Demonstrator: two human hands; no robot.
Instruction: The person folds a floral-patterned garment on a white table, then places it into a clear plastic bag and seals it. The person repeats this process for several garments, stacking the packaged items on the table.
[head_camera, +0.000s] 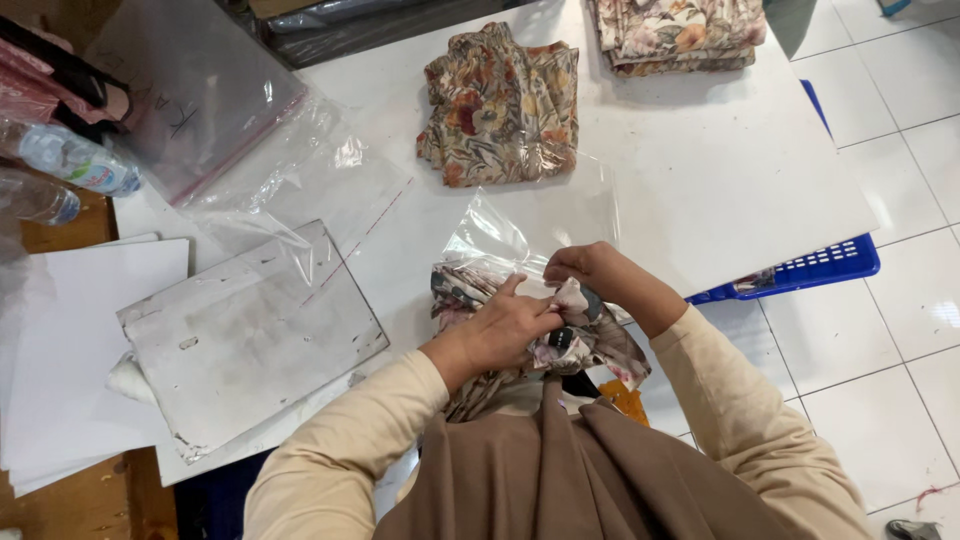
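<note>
left hand (505, 330), right hand (590, 270) gripping floral cloth (590, 345) at table edge (780, 265)

Three folded floral garments (500, 105), two water bottles (70, 160), one blue basket (820, 268), two hands (505, 330).

Garment-packing workroom. Evidence: large white work table (700, 180) holding stacks of folded floral-print fabric garments (500, 105), loose clear plastic packing bags (290, 170), scuffed grey folding board (250, 335); blue plastic crate (820, 268) on white tiled floor (900, 330).
</note>
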